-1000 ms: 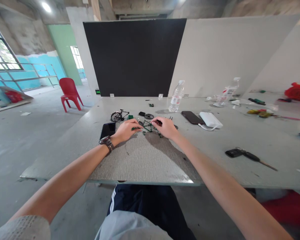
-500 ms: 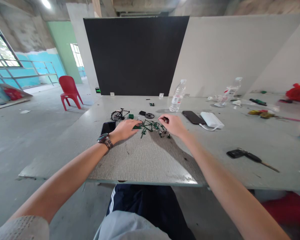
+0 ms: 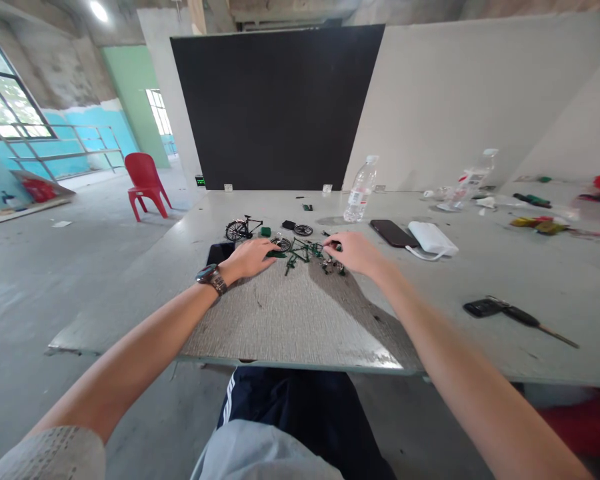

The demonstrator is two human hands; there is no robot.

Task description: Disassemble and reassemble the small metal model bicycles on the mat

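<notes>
"Two hands are over the table (image 3: 280,313); what are they doing?"

"The left hand (image 3: 253,257) lies palm down, its fingers at a green piece (image 3: 277,254) beside a spoked wheel (image 3: 281,244). I can't tell if it grips."

"And the right hand (image 3: 353,252)?"

"Thumb and fingers bent close together over the right end of the small green parts; whether they pinch anything, I can't tell."

"Where's the green miniature bicycle frame (image 3: 299,251)?"

"On the table, between the hands. The black miniature bicycle (image 3: 240,229) stands behind the left hand."
</notes>
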